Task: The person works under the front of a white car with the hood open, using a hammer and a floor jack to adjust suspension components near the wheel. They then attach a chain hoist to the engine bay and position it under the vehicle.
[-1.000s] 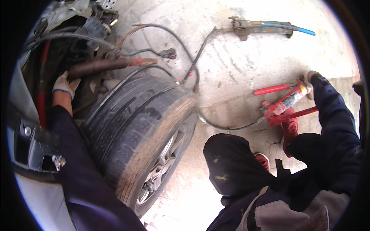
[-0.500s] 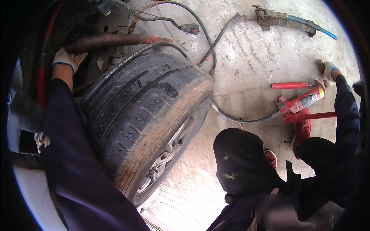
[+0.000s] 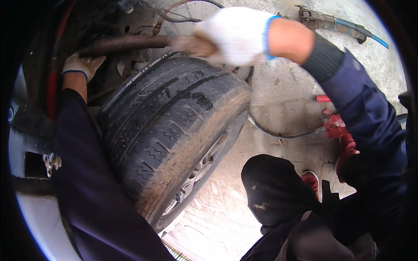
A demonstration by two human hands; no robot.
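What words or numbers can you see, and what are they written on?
Black hose along the tire: white letters and numbers, readable, but I won't copy them out.
Tire: no lettering I can make out.
Rusty brown cylinder at the left hand: none I can make out.
Red metal tool, partly behind the right sleeve: none I can make out.

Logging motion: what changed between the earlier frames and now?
The right hand swung left and up from beside the red pump to the brown cylinder's right end; blur obscures any grip. The camera view shifted too. The left hand stayed at the cylinder's left end; tire and pump stayed put.
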